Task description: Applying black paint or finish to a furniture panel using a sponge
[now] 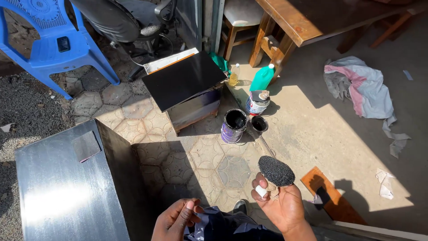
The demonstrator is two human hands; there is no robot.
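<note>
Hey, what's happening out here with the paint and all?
A person looks down at both hands. The right hand holds up a black-soaked sponge; the left hand rests near the lap, holding nothing clear. Ahead stand an open can of black paint and a small black-painted stool. A glossy black panel lies at left.

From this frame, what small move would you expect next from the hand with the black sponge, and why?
Probably carry the black sponge in the right hand left onto the glossy black panel. The sponge already looks coated dark, the open paint can sits farther off, and the left hand is idle.
</note>
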